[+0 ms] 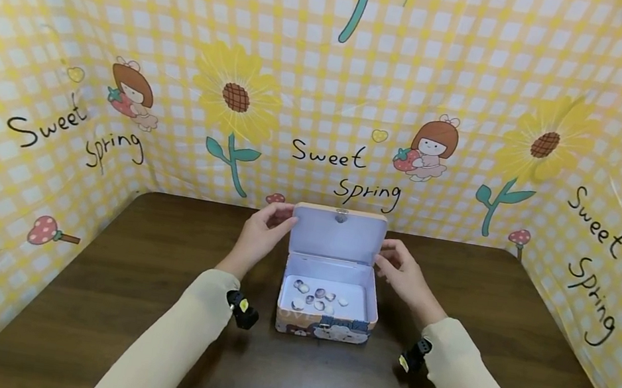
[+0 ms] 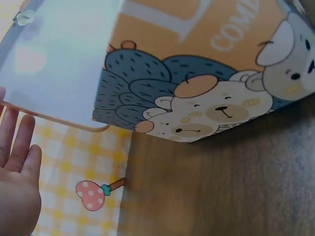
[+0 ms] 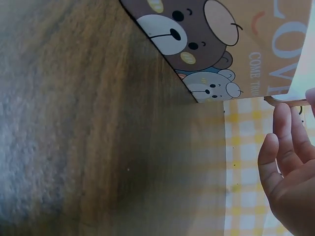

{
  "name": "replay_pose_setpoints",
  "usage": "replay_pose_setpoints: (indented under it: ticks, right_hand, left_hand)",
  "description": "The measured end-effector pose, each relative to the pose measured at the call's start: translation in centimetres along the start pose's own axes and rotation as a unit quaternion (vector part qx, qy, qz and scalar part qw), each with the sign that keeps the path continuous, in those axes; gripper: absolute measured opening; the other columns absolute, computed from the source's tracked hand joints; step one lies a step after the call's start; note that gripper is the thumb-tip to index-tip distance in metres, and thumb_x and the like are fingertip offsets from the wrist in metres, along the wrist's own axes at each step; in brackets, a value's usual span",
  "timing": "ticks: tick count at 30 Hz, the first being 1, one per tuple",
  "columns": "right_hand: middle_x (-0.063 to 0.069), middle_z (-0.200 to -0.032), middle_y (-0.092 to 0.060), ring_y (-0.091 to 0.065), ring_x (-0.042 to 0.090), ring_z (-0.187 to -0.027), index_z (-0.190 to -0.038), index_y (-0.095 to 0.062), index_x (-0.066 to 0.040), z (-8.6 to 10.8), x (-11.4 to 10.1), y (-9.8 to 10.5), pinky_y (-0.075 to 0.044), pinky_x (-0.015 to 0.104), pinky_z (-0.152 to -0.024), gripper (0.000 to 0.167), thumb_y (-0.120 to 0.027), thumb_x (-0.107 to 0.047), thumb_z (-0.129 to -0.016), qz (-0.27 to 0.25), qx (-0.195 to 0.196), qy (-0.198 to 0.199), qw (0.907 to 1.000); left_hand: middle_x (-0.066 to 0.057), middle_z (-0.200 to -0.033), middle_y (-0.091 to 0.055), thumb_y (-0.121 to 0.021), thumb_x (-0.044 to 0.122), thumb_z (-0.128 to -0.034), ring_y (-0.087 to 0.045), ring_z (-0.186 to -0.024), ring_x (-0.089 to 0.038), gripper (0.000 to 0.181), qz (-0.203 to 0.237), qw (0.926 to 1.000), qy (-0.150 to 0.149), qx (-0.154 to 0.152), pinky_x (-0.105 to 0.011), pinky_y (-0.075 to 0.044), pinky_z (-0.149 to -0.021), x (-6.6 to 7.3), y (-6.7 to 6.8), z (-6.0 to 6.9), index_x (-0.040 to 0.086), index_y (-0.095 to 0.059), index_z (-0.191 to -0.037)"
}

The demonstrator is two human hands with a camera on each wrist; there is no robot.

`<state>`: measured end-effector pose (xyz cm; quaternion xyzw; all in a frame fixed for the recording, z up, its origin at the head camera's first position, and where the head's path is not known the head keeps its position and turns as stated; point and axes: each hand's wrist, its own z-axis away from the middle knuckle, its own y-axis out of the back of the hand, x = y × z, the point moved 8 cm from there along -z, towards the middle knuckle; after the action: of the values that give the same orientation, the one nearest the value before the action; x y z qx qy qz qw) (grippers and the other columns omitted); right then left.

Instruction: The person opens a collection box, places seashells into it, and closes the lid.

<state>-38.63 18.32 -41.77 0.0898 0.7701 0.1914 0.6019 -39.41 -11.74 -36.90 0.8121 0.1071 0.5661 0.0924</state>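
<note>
A small tin box point(image 1: 324, 327) with cartoon bears on its sides stands on the table, its hinged lid point(image 1: 338, 235) raised upright. Several small white and purplish-brown pieces that look like seashells point(image 1: 321, 294) lie scattered on the box's pale floor. My left hand point(image 1: 261, 233) pinches the lid's upper left edge, thumb on the inner face and fingers behind. At the lid's lower right edge, my right hand point(image 1: 404, 276) pinches it in the same manner. The wrist views show the bear-printed side walls point(image 2: 187, 98) and the fingertips point(image 3: 281, 115) at the lid rim.
The dark wooden table point(image 1: 148, 317) extends around the box on all sides. A yellow checked cloth point(image 1: 326, 89) with flowers and lettering hangs behind the table and along both sides. A small black camera point(image 1: 242, 311) is strapped to each wrist.
</note>
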Motion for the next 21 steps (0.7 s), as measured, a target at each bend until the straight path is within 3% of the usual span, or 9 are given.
replay_pose_setpoints:
  ticks: [7, 15, 21]
  right_hand:
    - [0.023, -0.112, -0.065, -0.063, 0.038, -0.086, -0.129, -0.054, -0.006, 0.8, -0.8, 0.2, -0.054, 0.045, -0.077, 0.029, -0.061, -0.016, -0.102, 0.015, -0.003, 0.033, 0.9993]
    - [0.013, -0.100, -0.067, -0.062, 0.028, -0.080, -0.123, -0.061, -0.012, 1.8, -1.8, 0.8, -0.052, 0.034, -0.068, 0.024, -0.061, -0.024, -0.103, 0.084, -0.004, 0.032, 0.9960]
    - [0.006, -0.095, -0.065, -0.062, 0.035, -0.083, -0.118, -0.063, -0.013, 2.5, -2.7, 1.4, -0.049, 0.032, -0.063, 0.022, -0.062, -0.029, -0.102, 0.102, -0.004, 0.041, 0.9940]
  left_hand:
    - [-0.007, -0.115, -0.069, -0.073, 0.023, -0.0950, -0.062, -0.108, -0.021, 0.028, -0.013, 0.9996, -0.020, -0.013, -0.038, -0.049, -0.097, 1.3, 0.2, 0.8, 0.011, -0.071, -0.121]
    - [-0.002, -0.106, -0.070, -0.073, 0.024, -0.0953, -0.063, -0.097, -0.017, 0.023, -0.028, 0.9974, -0.044, -0.049, -0.031, -0.052, -0.083, 1.9, 0.7, 2.0, 0.014, -0.072, -0.116]
    - [-0.002, -0.106, -0.070, -0.071, 0.022, -0.0965, -0.065, -0.095, -0.017, 0.023, -0.034, 0.9946, -0.066, -0.073, -0.030, -0.053, -0.080, 2.3, 0.7, 2.3, 0.013, -0.071, -0.117]
